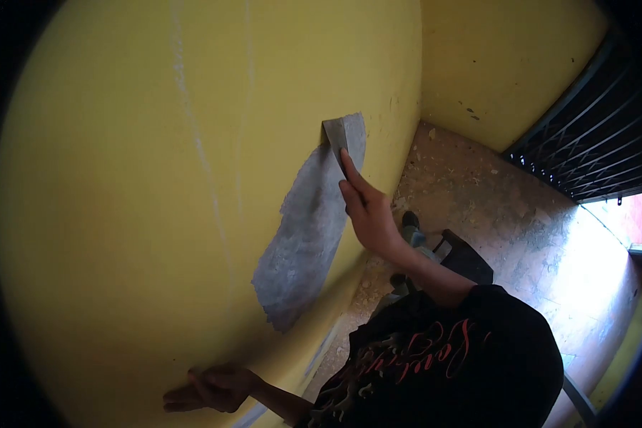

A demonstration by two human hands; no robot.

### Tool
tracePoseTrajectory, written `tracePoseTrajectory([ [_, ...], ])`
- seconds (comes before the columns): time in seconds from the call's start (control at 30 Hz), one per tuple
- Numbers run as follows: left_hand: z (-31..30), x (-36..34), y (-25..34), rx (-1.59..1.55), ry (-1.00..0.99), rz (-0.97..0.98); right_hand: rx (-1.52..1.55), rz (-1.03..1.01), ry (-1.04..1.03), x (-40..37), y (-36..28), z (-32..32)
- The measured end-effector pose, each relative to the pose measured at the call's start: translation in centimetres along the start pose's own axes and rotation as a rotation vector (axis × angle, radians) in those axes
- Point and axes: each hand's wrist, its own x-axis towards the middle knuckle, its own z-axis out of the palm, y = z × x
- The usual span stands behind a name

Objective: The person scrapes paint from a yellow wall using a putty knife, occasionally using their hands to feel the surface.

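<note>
My right hand point(369, 217) is wrapped around the handle of a scraper point(335, 134), with the index finger stretched along its blade. The wide metal blade lies against the wall at the upper end of a long grey patch point(299, 232). This patch has ragged edges and stands out from the yellow paint point(121, 178) around it. Lower down, my left hand point(210, 389) is at the wall in shadow, its fingers stretched out and nothing visible in it. Whether its palm touches the wall is hard to make out.
A black object like a stool or chair point(467, 258) stands on the brown floor point(506, 192), close to my feet point(409, 220). Pale flakes lie along the wall's foot. A dark slatted metal gate point(592, 121) is at the right, with bright light below it.
</note>
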Motion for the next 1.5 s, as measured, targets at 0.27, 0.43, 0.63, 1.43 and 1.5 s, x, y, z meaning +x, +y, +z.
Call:
tracePoseTrajectory([
  [0.27,-0.2,-0.8,0.3,-0.004,-0.02,-0.108,0.019,0.038,-0.073,-2.4,1.8,0.3],
  [0.43,0.0,-0.4,-0.1,0.0,0.014,0.002,0.162,0.09,-0.004,-0.9,1.0,0.9],
  [0.63,0.3,0.5,0.0,-0.095,0.047,0.059,0.006,0.116,0.05,-3.4,6.4,0.5],
  [1.43,-0.5,-1.3,-2.0,-0.291,0.118,-0.273,0.227,0.365,0.16,-0.8,9.4,0.7],
  [1.5,-0.2,-0.6,-1.7,-0.317,0.158,-0.244,0.235,0.366,0.15,-1.0,9.4,0.1],
])
